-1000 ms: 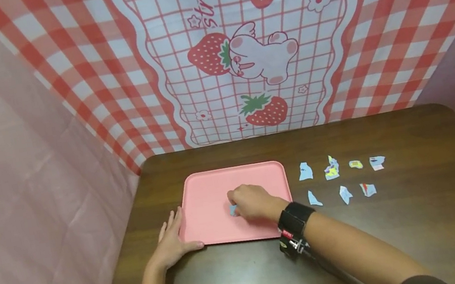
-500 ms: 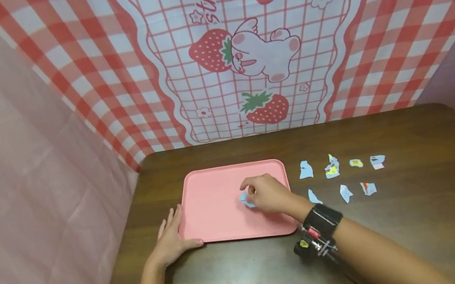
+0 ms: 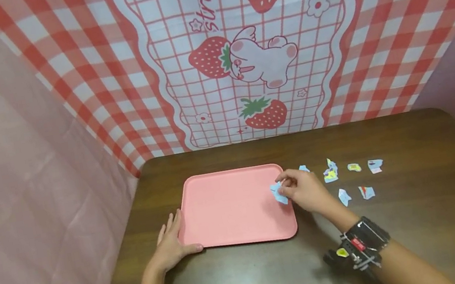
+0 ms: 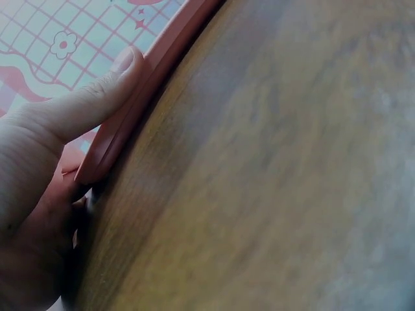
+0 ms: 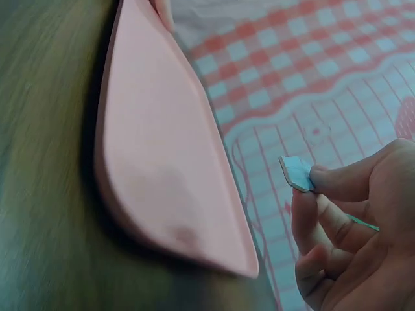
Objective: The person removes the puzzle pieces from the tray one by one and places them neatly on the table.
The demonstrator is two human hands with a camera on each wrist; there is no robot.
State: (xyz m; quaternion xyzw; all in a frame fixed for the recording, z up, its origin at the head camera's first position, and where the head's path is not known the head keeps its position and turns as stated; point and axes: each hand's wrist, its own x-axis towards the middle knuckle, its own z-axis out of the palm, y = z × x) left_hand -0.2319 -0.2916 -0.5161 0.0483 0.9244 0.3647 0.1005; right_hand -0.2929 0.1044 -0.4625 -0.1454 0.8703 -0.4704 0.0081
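My right hand (image 3: 308,191) pinches a light blue paper scrap (image 3: 278,193) between thumb and fingertips, held above the right rim of a pink tray (image 3: 230,212). In the right wrist view the scrap (image 5: 297,173) shows a pale, thin edge, and a thin green-blue strip (image 5: 363,222) shows by the curled fingers. My left hand (image 3: 170,247) rests at the tray's front left corner. Its fingers lie fairly straight along the left side. The left wrist view shows the thumb (image 4: 107,91) extended on the front rim.
Right of the tray, several torn, coloured paper scraps lie on the dark wooden table (image 3: 250,279), among them a yellow-and-blue one (image 3: 330,172) and a red-marked one (image 3: 366,192). My right hand partly covers a blue scrap (image 3: 303,168). A strawberry-print cloth (image 3: 258,56) hangs behind.
My right hand has moved right with the pinched scrap, from the tray's middle to its right rim. It now hides a scrap in the lower row. The left hand stays put.
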